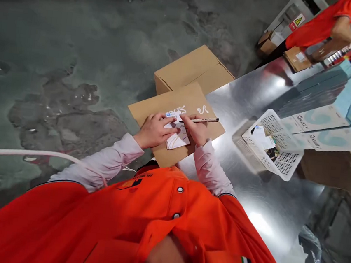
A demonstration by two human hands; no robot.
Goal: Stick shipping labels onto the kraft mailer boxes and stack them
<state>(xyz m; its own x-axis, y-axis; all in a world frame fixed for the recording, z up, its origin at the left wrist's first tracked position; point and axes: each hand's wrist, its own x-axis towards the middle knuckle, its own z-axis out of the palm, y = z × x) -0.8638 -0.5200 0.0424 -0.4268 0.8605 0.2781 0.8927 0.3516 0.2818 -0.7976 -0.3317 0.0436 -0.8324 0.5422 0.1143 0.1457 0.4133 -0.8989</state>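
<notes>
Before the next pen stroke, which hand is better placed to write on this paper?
Probably right: the right hand already grips the pen just above the white paper, while the left hand rests on the paper.

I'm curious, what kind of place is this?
Probably a factory packing room: there's a shiny metal table, cardboard boxes, and a co-worker in the same orange shirt.

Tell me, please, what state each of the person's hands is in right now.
Left hand: open, fingers pressing on a small white paper slip.
Right hand: closed, holding a slim cream-coloured pen.
</notes>
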